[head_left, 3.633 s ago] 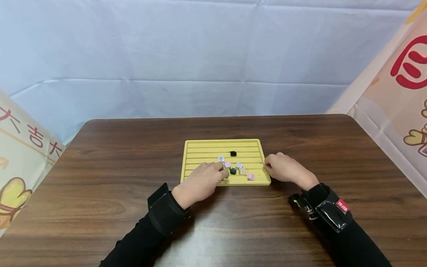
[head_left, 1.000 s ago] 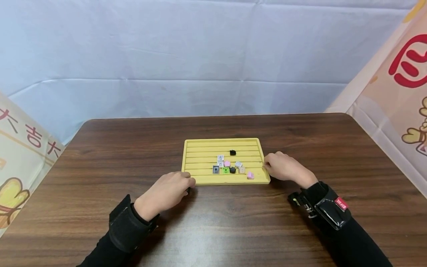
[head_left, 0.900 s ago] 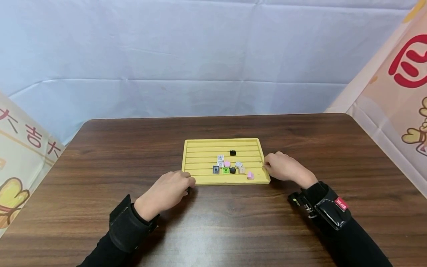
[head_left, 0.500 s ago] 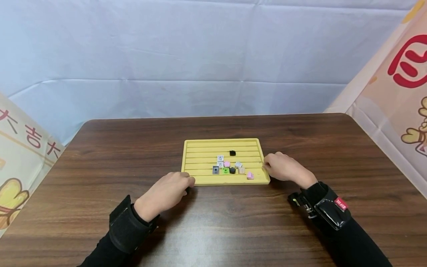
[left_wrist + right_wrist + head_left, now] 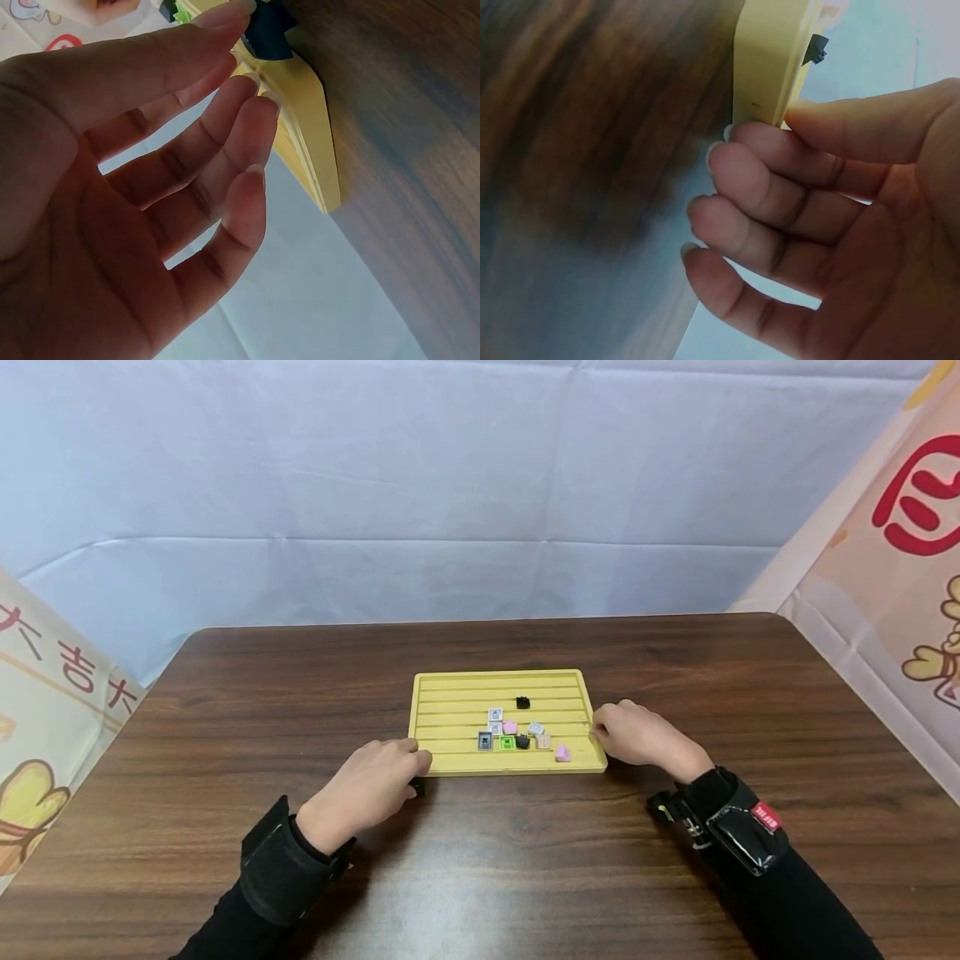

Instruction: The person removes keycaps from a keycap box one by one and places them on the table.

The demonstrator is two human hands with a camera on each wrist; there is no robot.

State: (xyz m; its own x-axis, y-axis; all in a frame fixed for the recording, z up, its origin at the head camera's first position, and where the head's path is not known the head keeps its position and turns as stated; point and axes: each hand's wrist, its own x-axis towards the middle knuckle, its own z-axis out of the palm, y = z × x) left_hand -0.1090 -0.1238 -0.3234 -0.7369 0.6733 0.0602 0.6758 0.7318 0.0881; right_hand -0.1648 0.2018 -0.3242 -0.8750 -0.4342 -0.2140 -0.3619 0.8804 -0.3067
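A yellow ribbed tray (image 5: pixel 457 693) lies on the table. My left hand (image 5: pixel 375 781) is by its near left corner, pinching a small black piece (image 5: pixel 270 34) between thumb and forefinger; the other fingers are loosely bent. Much of that piece is hidden by the hand in the head view. My right hand (image 5: pixel 645 739) pinches the tray's right rim between thumb and forefinger. On the tray are a grey square piece (image 5: pixel 485 741), a green one (image 5: pixel 507 742), a white one (image 5: pixel 495 715) and a pink one (image 5: pixel 562 753).
Two black pieces, one at the back (image 5: pixel 522 702) and one near the middle (image 5: pixel 522 742), also sit on the tray among several light ones. Wooden table (image 5: pixel 300 677) surrounds it. A pale cloth (image 5: pixel 450 485) hangs behind, with printed cloths on both sides.
My left hand has moved from over the tray's middle to its near left corner, uncovering the grey and green pieces, and lately shifted slightly further left. The right hand stays at the rim.
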